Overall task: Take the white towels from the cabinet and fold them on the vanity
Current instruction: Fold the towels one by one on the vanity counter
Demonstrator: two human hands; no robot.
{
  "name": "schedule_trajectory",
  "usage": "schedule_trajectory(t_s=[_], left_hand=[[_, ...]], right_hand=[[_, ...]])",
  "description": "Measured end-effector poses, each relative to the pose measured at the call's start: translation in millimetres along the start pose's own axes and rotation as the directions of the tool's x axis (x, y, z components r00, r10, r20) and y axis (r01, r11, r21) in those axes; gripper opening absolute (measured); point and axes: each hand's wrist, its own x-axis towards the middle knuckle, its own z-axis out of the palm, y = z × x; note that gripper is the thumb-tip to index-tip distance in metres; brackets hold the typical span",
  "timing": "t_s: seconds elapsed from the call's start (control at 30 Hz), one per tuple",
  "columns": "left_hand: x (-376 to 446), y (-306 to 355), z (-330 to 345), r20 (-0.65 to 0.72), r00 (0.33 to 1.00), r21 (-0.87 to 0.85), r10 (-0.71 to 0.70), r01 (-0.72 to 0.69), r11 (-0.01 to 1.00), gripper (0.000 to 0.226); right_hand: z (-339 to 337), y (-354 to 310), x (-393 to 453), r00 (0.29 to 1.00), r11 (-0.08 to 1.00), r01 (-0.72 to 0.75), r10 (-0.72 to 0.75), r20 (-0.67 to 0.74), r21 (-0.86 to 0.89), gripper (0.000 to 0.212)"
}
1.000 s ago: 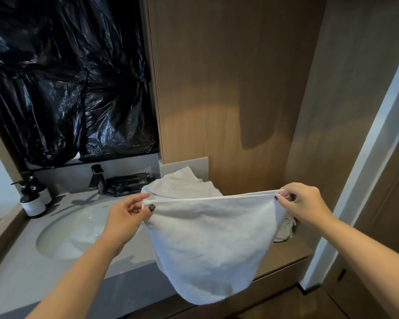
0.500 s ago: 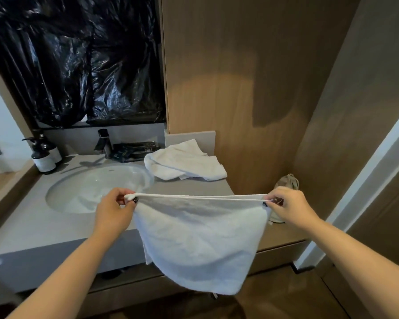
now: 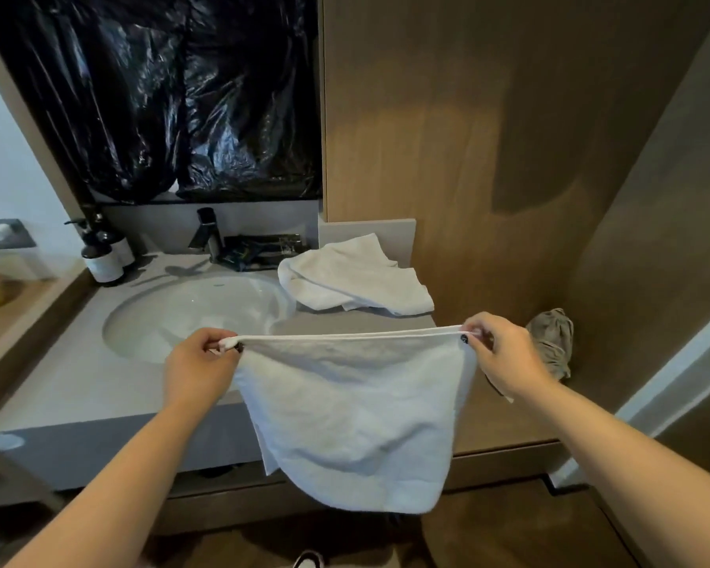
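The towel (image 3: 353, 407) has come down and back toward the vanity (image 3: 78, 387) edge. Left hand (image 3: 199, 364) and right hand (image 3: 505, 354) pinch its top corners, stretched apart, doubled cloth hanging. Mid-fold; next, probably lay it flat on the counter.

A plain white towel (image 3: 353, 407), a grey vanity (image 3: 78, 387), black plastic sheeting (image 3: 173, 96), brown wood-grain panels (image 3: 447, 137).
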Motion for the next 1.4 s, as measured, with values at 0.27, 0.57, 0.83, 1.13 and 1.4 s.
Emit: schedule_trajectory(t_s=[0.27,0.57,0.83,1.13,1.4], left_hand=[[105.6,-2.8,31.0,0.054,0.993,-0.170,-0.109,0.117,0.978,0.013],[191.3,-71.7,128.5,0.196,0.907,-0.435,-0.373,0.421,0.796,0.020],[164.6,-90.1,145.2,0.418,0.906,0.038,-0.060,0.049,0.998,0.077],[119.3,-84.1,165.1,0.718,0.657,0.373,0.229,-0.641,0.671,0.063],[129.2,-102.0,158.4,0.735,0.654,0.411,0.177,-0.638,0.651,0.072]], right_hand=[[40.8,-14.8,96.8,0.978,0.976,-0.178,0.189,-0.086,0.125,0.013],[143.2,17.6,180.7,0.823,0.779,-0.482,0.559,-0.097,0.401,0.020],[204.5,27.4,177.0,0.810,0.817,-0.467,0.548,-0.206,0.337,0.042],[269.1,-25.2,116.0,0.938,0.976,0.206,-0.177,0.297,-0.070,0.049],[259.7,13.8,135.4,0.862,0.893,0.239,-0.015,0.506,-0.381,0.071]])
